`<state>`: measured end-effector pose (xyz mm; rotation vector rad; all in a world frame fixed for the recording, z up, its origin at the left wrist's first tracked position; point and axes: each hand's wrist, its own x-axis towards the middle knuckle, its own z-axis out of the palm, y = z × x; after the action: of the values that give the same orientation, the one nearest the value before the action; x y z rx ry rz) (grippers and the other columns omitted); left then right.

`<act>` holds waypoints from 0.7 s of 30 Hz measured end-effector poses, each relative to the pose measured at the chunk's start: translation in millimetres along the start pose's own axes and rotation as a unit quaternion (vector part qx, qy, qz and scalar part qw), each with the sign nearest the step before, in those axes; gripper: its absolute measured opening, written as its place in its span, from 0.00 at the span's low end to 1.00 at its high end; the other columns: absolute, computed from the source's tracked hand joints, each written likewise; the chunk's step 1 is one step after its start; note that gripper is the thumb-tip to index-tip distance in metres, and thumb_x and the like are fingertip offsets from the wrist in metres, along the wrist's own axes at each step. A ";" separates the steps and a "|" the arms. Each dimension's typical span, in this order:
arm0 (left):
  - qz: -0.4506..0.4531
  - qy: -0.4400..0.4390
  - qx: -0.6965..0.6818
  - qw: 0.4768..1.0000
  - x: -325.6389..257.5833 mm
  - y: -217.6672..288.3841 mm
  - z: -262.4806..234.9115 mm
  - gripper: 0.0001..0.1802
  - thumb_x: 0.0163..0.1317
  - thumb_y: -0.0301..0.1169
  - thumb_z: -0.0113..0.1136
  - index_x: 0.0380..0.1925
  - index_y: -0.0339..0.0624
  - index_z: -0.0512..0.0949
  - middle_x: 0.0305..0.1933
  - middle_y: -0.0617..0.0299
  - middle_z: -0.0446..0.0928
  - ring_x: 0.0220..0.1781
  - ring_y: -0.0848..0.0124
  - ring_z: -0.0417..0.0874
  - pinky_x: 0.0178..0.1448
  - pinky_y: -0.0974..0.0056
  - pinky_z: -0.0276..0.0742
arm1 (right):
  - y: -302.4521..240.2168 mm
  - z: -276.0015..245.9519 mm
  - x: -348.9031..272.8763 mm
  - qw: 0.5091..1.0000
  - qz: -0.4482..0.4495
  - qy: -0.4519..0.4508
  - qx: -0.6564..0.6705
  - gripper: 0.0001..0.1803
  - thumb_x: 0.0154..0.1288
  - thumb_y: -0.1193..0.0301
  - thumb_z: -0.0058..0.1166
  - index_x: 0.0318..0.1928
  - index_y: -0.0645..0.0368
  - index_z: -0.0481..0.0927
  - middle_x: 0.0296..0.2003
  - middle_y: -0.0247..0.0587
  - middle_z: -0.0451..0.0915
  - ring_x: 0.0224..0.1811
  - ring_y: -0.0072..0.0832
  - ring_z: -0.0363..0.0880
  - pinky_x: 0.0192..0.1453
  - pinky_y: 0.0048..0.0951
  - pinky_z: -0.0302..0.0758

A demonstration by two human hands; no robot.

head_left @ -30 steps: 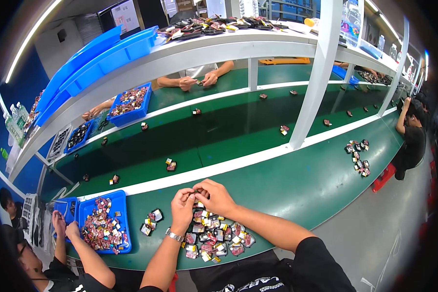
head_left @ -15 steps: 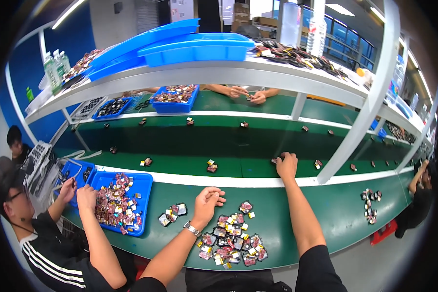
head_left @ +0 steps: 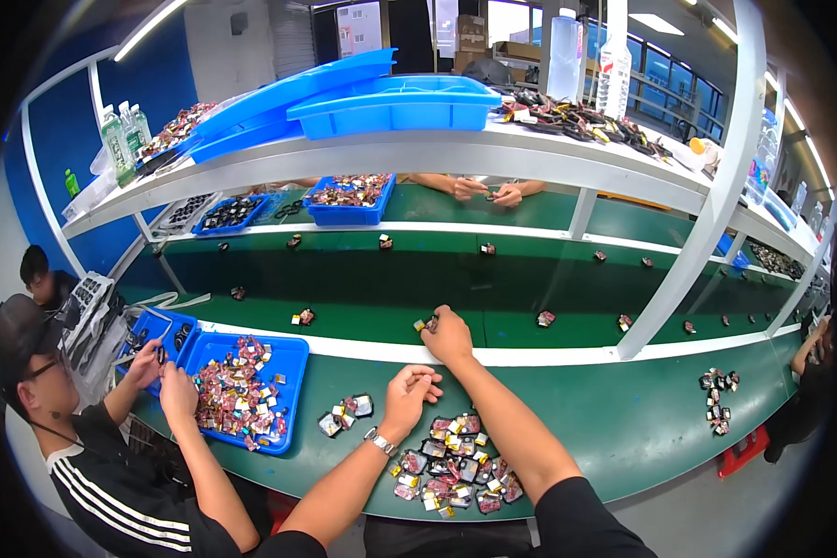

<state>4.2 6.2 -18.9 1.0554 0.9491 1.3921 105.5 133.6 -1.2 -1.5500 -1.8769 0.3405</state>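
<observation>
My right hand (head_left: 449,335) reaches over to the near side of the green belt. Its fingers close around a small circuit board with a battery (head_left: 426,325), mostly covered by the hand. My left hand (head_left: 409,398), with a metal watch at the wrist, hovers over the near worktop. Its fingers are curled together, and anything inside them is hidden. Below it lies a pile of small black-framed circuit boards (head_left: 458,465) with red, white and yellow parts. A smaller cluster of the same pieces (head_left: 346,415) sits left of that hand.
A blue tray (head_left: 299,372) full of boards stands at left, where a co-worker's hands (head_left: 172,386) handle a small part. A white rail (head_left: 549,355) edges the belt, which carries spaced pieces. Overhead runs a shelf (head_left: 567,153) with blue trays; a slanted post (head_left: 684,232) rises at right.
My right hand has left one board on the belt and moved left onto another. My left hand stays near the pile, fingers still curled. The whole view has shifted slightly.
</observation>
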 end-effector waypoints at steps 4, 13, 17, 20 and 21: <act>-0.002 0.092 -0.013 0.996 -4.5 -0.3 -11.0 0.06 0.70 0.27 0.50 0.42 0.36 0.71 0.40 0.54 0.79 0.30 0.73 0.81 0.31 0.72 0.77 | 17.2 -49.7 -33.1 0.977 -0.075 -0.108 0.168 0.15 0.57 0.73 0.61 0.45 0.65 0.79 0.30 0.46 0.83 0.30 0.27 0.82 0.39 0.27 0.77; -0.122 -0.181 -0.006 0.976 -5.6 16.3 -9.2 0.15 0.73 0.33 0.49 0.54 0.36 0.71 0.49 0.57 0.78 0.43 0.76 0.79 0.43 0.69 0.78 | 10.0 -121.0 -96.0 0.906 -0.072 -0.299 0.292 0.16 0.61 0.78 0.59 0.50 0.60 0.74 0.40 0.42 0.82 0.38 0.24 0.82 0.44 0.25 0.78; -0.152 -0.155 -0.011 0.976 -6.8 18.2 -3.1 0.14 0.71 0.27 0.51 0.55 0.39 0.71 0.48 0.59 0.78 0.47 0.75 0.80 0.47 0.70 0.81 | 8.4 -119.6 -101.2 0.951 -0.115 -0.191 0.213 0.14 0.58 0.76 0.61 0.45 0.58 0.77 0.42 0.40 0.79 0.39 0.30 0.81 0.44 0.29 0.78; -0.156 -0.135 -0.065 0.976 -10.3 23.1 3.4 0.17 0.70 0.24 0.49 0.58 0.37 0.69 0.50 0.58 0.77 0.50 0.72 0.80 0.53 0.65 0.82 | 9.6 -113.6 -113.4 0.967 -0.237 -0.040 0.088 0.10 0.56 0.71 0.62 0.40 0.54 0.81 0.44 0.37 0.77 0.47 0.36 0.77 0.48 0.36 0.77; -0.151 -0.135 -0.073 0.977 -11.8 23.9 3.4 0.18 0.70 0.22 0.47 0.60 0.37 0.67 0.52 0.58 0.75 0.52 0.71 0.79 0.56 0.63 0.82 | 6.6 -112.4 -114.8 0.967 -0.236 -0.039 0.091 0.10 0.56 0.71 0.62 0.40 0.54 0.81 0.44 0.37 0.77 0.47 0.36 0.77 0.48 0.36 0.77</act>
<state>0.8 -7.7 3.9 0.9201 0.7583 1.0214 190.1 3.5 40.6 -0.9425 -2.1361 0.3465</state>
